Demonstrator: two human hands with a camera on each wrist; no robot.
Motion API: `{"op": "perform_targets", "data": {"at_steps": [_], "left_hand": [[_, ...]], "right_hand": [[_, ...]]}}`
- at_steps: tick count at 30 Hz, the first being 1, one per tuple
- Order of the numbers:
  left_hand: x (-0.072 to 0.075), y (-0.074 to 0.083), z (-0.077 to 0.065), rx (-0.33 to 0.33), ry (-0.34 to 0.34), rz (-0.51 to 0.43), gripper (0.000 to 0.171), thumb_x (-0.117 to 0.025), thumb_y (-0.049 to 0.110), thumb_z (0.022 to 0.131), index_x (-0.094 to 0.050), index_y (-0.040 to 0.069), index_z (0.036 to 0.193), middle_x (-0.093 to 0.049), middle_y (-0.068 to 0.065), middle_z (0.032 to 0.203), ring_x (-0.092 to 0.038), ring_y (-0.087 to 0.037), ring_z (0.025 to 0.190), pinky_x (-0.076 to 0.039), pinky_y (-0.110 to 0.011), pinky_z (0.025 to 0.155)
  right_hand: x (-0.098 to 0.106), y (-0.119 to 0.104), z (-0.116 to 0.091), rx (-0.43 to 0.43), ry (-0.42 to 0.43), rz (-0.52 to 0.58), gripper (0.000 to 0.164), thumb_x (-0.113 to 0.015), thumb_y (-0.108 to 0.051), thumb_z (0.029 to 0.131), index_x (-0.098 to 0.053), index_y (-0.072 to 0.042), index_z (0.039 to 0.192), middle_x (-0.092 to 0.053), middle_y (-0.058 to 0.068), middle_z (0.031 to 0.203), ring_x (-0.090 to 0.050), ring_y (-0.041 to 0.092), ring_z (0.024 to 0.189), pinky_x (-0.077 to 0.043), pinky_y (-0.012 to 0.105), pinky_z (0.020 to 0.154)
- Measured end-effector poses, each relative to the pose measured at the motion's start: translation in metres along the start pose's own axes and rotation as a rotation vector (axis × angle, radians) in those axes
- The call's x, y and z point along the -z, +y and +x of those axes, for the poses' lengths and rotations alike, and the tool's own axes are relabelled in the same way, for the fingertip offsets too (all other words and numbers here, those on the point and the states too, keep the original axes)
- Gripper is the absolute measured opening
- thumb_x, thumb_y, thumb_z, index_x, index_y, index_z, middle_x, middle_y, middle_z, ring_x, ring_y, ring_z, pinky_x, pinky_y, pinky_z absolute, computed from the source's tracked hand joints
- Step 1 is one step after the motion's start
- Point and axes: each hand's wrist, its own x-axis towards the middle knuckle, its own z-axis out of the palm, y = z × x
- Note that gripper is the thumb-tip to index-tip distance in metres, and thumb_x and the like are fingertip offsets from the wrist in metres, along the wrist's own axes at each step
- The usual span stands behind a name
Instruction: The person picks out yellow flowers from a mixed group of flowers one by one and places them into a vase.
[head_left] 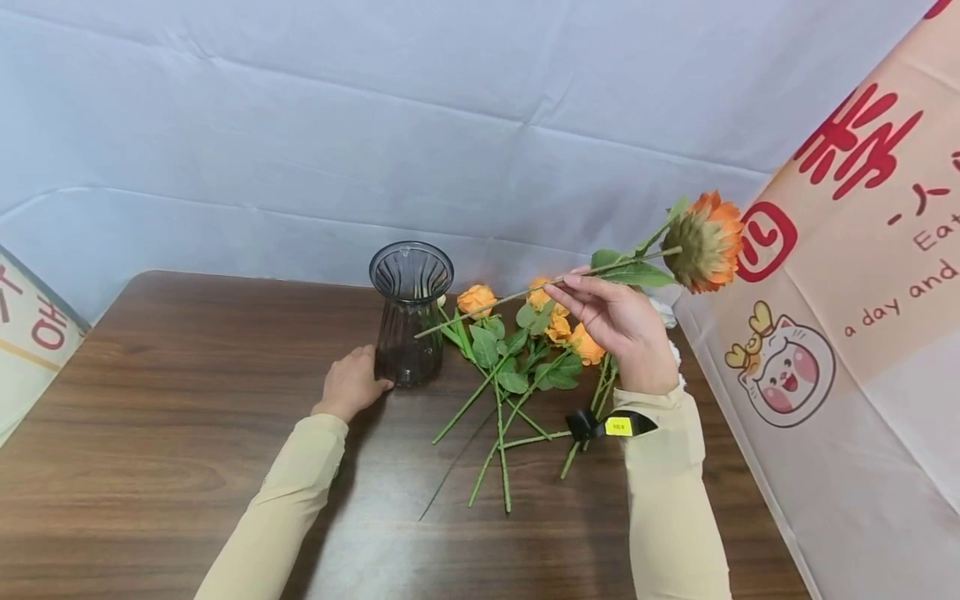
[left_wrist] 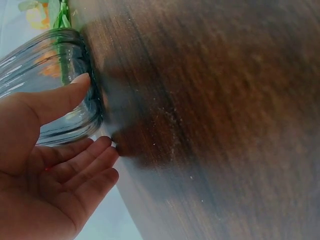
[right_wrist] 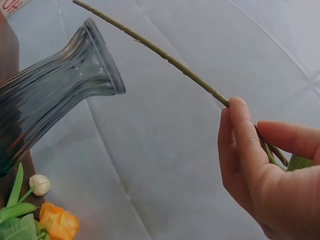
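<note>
A tall grey glass vase point(head_left: 405, 333) with a flared rim stands upright on the table. My left hand point(head_left: 351, 383) is at its base, thumb point(left_wrist: 70, 97) laid along the glass, the other fingers point(left_wrist: 92, 190) loosely extended beside it. Between thumb and fingers, my right hand point(head_left: 618, 321) pinches the stem point(right_wrist: 175, 62) of an orange flower point(head_left: 705, 242). The bloom points up to the right, and the bare stem end slants down leftward, overlapping the vase in the head view but beyond its rim in the right wrist view.
Several orange roses point(head_left: 476, 300) with green leaves and crossed stems point(head_left: 504, 458) lie on the brown wooden table point(head_left: 187, 442) right of the vase. A small white bud point(right_wrist: 40, 185) lies among them. A pale cloth wall point(head_left: 300, 150) rises behind; a printed banner point(head_left: 847, 275) hangs right.
</note>
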Motion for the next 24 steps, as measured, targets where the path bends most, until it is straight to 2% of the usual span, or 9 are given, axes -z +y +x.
{"op": "perform_targets", "data": {"at_steps": [8, 13, 17, 20, 24], "left_hand": [[0.001, 0.001, 0.0, 0.0, -0.008, 0.01, 0.064, -0.071, 0.027, 0.08, -0.045, -0.013, 0.122, -0.054, -0.028, 0.114, -0.054, -0.042, 0.099, -0.043, -0.052, 0.086], [0.002, 0.002, 0.0, 0.003, -0.011, 0.006, 0.063, -0.071, 0.027, 0.08, -0.046, -0.013, 0.122, -0.054, -0.027, 0.113, -0.054, -0.042, 0.099, -0.044, -0.051, 0.085], [0.003, 0.002, -0.001, 0.001, -0.018, 0.009, 0.065, -0.07, 0.027, 0.08, -0.044, -0.014, 0.124, -0.053, -0.029, 0.116, -0.053, -0.043, 0.101, -0.043, -0.052, 0.086], [0.003, 0.002, -0.001, 0.003, -0.024, 0.004, 0.066, -0.07, 0.027, 0.081, -0.043, -0.013, 0.126, -0.051, -0.029, 0.119, -0.052, -0.043, 0.103, -0.041, -0.052, 0.089], [0.002, 0.002, -0.001, 0.002, -0.023, 0.0, 0.066, -0.07, 0.027, 0.08, -0.043, -0.013, 0.125, -0.052, -0.028, 0.118, -0.052, -0.043, 0.103, -0.041, -0.052, 0.089]], "right_hand": [[-0.012, -0.005, 0.006, -0.009, -0.003, 0.037, 0.022, -0.038, 0.015, 0.09, -0.058, 0.016, 0.082, -0.056, 0.024, 0.084, -0.059, 0.034, 0.093, -0.041, 0.038, 0.095], [-0.017, -0.008, 0.009, 0.007, 0.046, 0.071, 0.015, -0.042, 0.017, 0.088, -0.056, 0.017, 0.083, -0.052, 0.025, 0.089, -0.059, 0.036, 0.096, -0.04, 0.039, 0.096], [-0.022, -0.008, 0.014, 0.028, 0.07, 0.09, 0.009, -0.045, 0.018, 0.087, -0.052, 0.012, 0.085, -0.049, 0.017, 0.088, -0.059, 0.032, 0.091, -0.04, 0.04, 0.096], [-0.025, -0.007, 0.018, 0.053, 0.063, 0.07, 0.012, -0.045, 0.017, 0.087, -0.049, 0.008, 0.082, -0.047, 0.013, 0.084, -0.06, 0.029, 0.085, -0.04, 0.041, 0.096], [-0.03, -0.004, 0.022, 0.094, 0.063, 0.002, 0.014, -0.044, 0.017, 0.087, -0.05, 0.006, 0.081, -0.05, 0.013, 0.082, -0.061, 0.029, 0.082, -0.042, 0.04, 0.094]]}}
